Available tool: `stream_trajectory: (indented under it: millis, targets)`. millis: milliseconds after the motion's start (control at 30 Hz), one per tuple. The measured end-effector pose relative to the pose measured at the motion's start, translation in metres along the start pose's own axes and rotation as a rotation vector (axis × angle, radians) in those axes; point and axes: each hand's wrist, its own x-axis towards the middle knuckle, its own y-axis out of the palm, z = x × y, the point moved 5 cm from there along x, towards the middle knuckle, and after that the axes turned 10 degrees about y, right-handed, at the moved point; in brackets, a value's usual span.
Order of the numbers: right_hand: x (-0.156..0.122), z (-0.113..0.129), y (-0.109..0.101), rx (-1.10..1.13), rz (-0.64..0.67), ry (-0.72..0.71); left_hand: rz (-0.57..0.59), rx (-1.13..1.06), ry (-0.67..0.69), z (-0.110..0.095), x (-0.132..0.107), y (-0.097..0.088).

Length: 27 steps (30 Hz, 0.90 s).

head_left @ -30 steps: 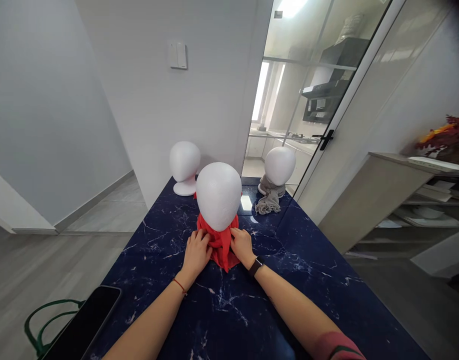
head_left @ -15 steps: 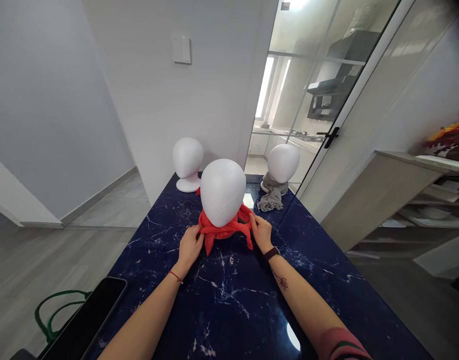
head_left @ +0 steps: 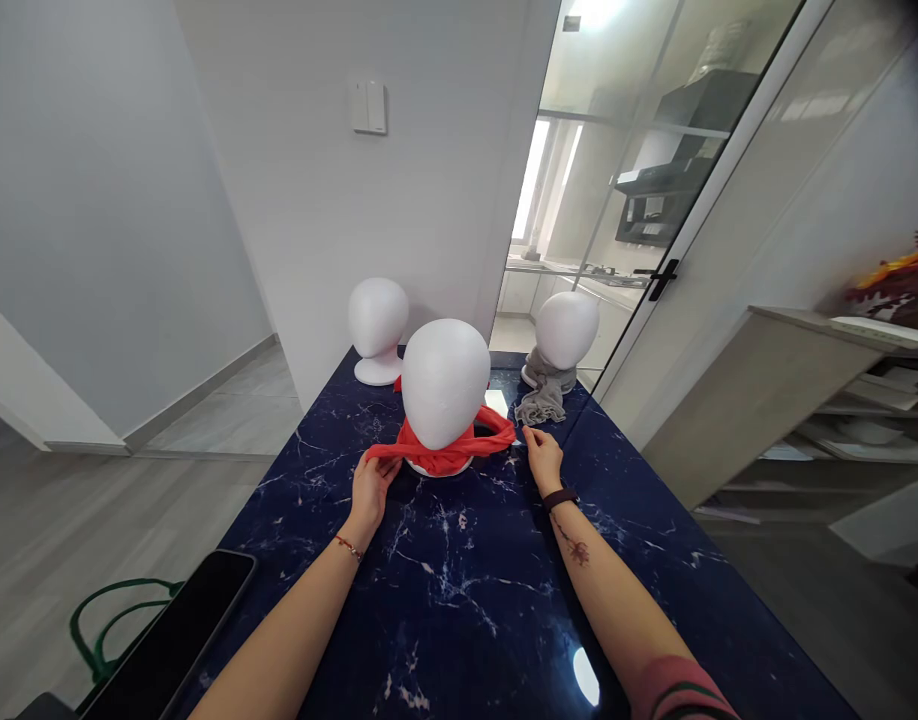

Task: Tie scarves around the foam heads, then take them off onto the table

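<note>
Left fingers [head_left: 385, 468] pinched the red scarf [head_left: 435, 460]; right fingers [head_left: 531, 438] were just beside it, couldn't tell if gripping; gentle, even pulls seemed best with that white head [head_left: 445, 382] between

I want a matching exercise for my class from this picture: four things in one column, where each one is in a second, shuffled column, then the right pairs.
Things
1. red cloth
2. grey cloth
3. phone
4. light switch

Places
A. at the lower left of the picture
B. around the neck of the far right head
C. on the wall
D. around the nearest head's neck, one end in the left hand

Pairs: 1-D, 2-B, 3-A, 4-C
</note>
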Motion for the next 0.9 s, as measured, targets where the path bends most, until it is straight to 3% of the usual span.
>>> stream_trajectory:
  millis: [100,167,267,333,433,500,567,667,833,900]
  targets:
    - [-0.008,0.015,-0.001,-0.005,-0.010,-0.080,0.085,0.197,0.082,-0.006,-0.001,0.002]
    - [-0.025,0.038,0.000,-0.018,0.022,-0.243,0.153,0.425,0.216,-0.014,-0.006,0.006]
    - [-0.059,0.071,0.013,-0.131,0.248,-0.557,0.206,0.853,0.554,-0.034,-0.018,0.015]
    - [-0.078,0.081,0.025,-0.266,0.428,-0.684,0.282,1.082,0.724,-0.041,-0.028,0.024]
    - [-0.084,0.079,0.036,-0.417,0.515,-0.695,0.561,1.220,0.817,-0.040,-0.038,0.039]
    - [-0.075,0.071,0.036,-0.482,0.452,-0.639,0.775,1.232,0.829,-0.036,-0.044,0.046]
    - [-0.061,0.061,0.032,-0.553,0.355,-0.567,0.869,1.218,0.796,-0.034,-0.046,0.049]
    - [-0.039,0.044,0.021,-0.633,0.228,-0.412,0.696,1.122,0.703,-0.036,-0.035,0.040]
    - [-0.013,0.016,-0.001,-0.642,0.054,-0.094,0.057,0.826,0.480,-0.038,-0.006,-0.005]
    - [-0.010,0.012,-0.005,-0.561,-0.005,-0.055,-0.149,0.791,0.439,-0.040,-0.002,-0.021]
